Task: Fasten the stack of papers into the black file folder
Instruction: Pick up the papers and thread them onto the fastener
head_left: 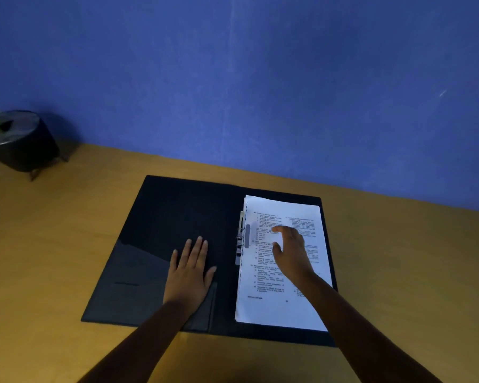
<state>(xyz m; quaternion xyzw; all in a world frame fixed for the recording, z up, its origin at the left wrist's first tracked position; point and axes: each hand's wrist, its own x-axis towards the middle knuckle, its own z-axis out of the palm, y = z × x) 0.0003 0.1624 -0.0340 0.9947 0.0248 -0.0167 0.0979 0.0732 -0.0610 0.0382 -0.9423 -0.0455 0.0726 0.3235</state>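
The black file folder (161, 228) lies open flat on the wooden table. A stack of white printed papers (282, 308) rests on its right half, its left edge beside the metal clip (241, 239) at the spine. My left hand (190, 269) lies flat, fingers together, on the folder's left inner cover. Just over the upper part of the top page is my right hand (292, 250), thumb and fingers spread towards the clip and holding nothing. Whether the clip presses on the papers is unclear.
A dark round pot (22, 142) with a green plant stands on small legs at the table's far left. A blue wall (260, 78) runs along the table's back edge. Bare wooden table (53, 239) surrounds the folder.
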